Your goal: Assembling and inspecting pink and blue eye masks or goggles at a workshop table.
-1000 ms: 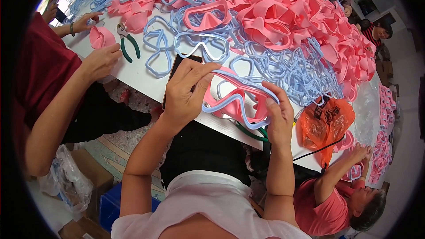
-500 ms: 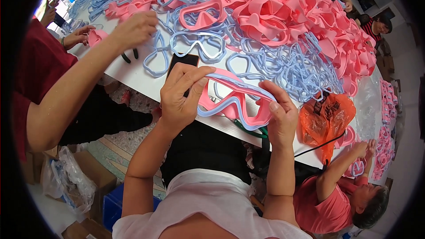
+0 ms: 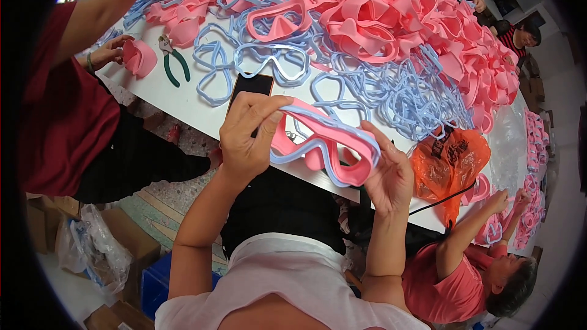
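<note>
A pink soft diving-mask skirt [image 3: 351,175] with a light-blue frame [image 3: 321,120] along its edge is held up over the near table edge, tilted down to the right. My left hand [image 3: 247,134] pinches its left end between thumb and fingers. Around its right end curls my right hand [image 3: 392,174], palm turned partly up; some of its fingers are hidden behind the mask. Beyond my left hand lies a dark phone [image 3: 252,88]. Loose light-blue frames [image 3: 214,64] and a white mask frame [image 3: 273,56] rest just past it.
Pink skirts [image 3: 391,12] heap across the far table, with tangled blue frames [image 3: 403,98] before them. An orange plastic bag [image 3: 449,159] sits right. Green-handled cutters [image 3: 175,61] lie left, near a co-worker's hand [image 3: 110,52] at a pink skirt. Another person [image 3: 440,281] works at right.
The mask's right end has dipped slightly, and my right hand has turned its palm more upward. The left co-worker's arm has reached farther over the table, uncovering the cutters.
</note>
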### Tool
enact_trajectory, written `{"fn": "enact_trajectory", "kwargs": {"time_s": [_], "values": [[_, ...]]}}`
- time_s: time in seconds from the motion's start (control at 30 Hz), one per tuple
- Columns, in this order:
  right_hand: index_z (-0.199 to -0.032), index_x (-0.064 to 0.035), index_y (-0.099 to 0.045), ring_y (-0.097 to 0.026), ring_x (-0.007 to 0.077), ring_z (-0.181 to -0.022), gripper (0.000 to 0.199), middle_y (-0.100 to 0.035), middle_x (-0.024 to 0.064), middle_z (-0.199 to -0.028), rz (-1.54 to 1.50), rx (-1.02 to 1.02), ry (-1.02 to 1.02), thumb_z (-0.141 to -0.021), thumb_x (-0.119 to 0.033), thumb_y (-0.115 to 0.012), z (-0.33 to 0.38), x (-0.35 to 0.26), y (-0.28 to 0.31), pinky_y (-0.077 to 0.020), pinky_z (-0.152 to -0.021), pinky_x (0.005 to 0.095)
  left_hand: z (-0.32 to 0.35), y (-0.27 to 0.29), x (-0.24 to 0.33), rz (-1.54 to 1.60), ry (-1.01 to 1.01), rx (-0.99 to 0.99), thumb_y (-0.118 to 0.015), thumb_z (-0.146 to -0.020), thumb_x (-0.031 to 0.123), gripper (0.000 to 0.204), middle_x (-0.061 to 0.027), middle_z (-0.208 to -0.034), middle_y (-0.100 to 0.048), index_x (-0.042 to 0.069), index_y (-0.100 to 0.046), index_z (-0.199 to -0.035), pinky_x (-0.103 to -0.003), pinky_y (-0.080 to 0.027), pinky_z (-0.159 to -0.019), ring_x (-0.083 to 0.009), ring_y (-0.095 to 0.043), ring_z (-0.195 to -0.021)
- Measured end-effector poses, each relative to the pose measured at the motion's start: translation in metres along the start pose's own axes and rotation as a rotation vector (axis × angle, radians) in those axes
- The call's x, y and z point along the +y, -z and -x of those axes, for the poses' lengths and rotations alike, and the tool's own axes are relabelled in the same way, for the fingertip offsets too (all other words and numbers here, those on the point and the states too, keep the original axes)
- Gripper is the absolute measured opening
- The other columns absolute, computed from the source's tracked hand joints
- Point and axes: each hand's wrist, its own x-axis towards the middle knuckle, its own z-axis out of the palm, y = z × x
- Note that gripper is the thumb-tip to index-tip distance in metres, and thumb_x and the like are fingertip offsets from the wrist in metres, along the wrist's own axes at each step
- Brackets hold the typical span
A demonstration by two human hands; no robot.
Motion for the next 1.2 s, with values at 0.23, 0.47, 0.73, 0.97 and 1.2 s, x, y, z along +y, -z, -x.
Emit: {"fn": "enact_trajectory", "kwargs": {"time_s": [0.23,0.47,0.73,0.97,1.2], "values": [[-0.127,0.0101,-0.053,-0.058,0.0255,-0.084,0.050,-0.063,0.0237,-0.112,-0.440,-0.279,-0.210,-0.098,-0.030,-0.048,0.002,0.009,0.004,-0.0489,-0.083,0.0400,-0.003,-0.006,0.008,-0.010,-0.093,-0.009,-0.063,-0.088,-0.006,0.023,-0.0084,-0.089,-0.055,-0.001,-0.070,-0.109,-0.025,-0.043,-0.060,-0.0153,-0.053,-0.071],[-0.129,0.0041,-0.055,-0.061,0.0337,-0.106,0.059,-0.061,0.0254,-0.122,-0.293,-0.109,-0.199,-0.095,-0.044,-0.052,0.010,0.009,0.014,-0.0487,-0.095,0.0454,0.000,-0.007,0.011,0.017,-0.011,-0.043,-0.062,-0.089,-0.003,0.020,-0.0090,-0.089,-0.059,-0.001,-0.070,-0.107,-0.026,-0.044,-0.067,-0.0172,-0.055,-0.080],[-0.142,0.0025,-0.041,-0.045,0.0364,-0.133,0.081,-0.047,0.0213,-0.143,-0.166,-0.267,-0.093,-0.085,-0.048,-0.067,0.009,0.017,0.011,-0.0401,-0.108,0.0509,-0.003,-0.013,0.014,0.039,0.009,-0.015,-0.062,-0.089,-0.001,0.019,-0.0098,-0.090,-0.060,-0.001,-0.071,-0.106,-0.026,-0.044,-0.066,-0.0175,-0.056,-0.078],[-0.146,-0.0020,-0.037,-0.043,0.0317,-0.136,0.118,-0.045,0.0170,-0.146,0.147,-0.194,-0.103,-0.053,-0.045,-0.094,0.010,0.022,0.005,-0.0345,-0.114,0.0464,-0.002,-0.015,0.015,0.031,0.016,-0.032,-0.063,-0.089,-0.001,0.018,-0.0096,-0.088,-0.062,-0.001,-0.071,-0.105,-0.027,-0.044,-0.067,-0.0178,-0.057,-0.078],[-0.148,-0.0027,-0.034,-0.049,0.0324,-0.130,0.111,-0.051,0.0188,-0.140,0.030,-0.298,-0.048,-0.058,-0.029,-0.094,0.002,0.035,0.001,-0.0361,-0.112,0.0482,-0.001,-0.018,0.018,0.066,0.031,-0.020,-0.063,-0.089,-0.001,0.019,-0.0091,-0.089,-0.061,-0.002,-0.071,-0.106,-0.026,-0.044,-0.065,-0.0171,-0.056,-0.077]]}}
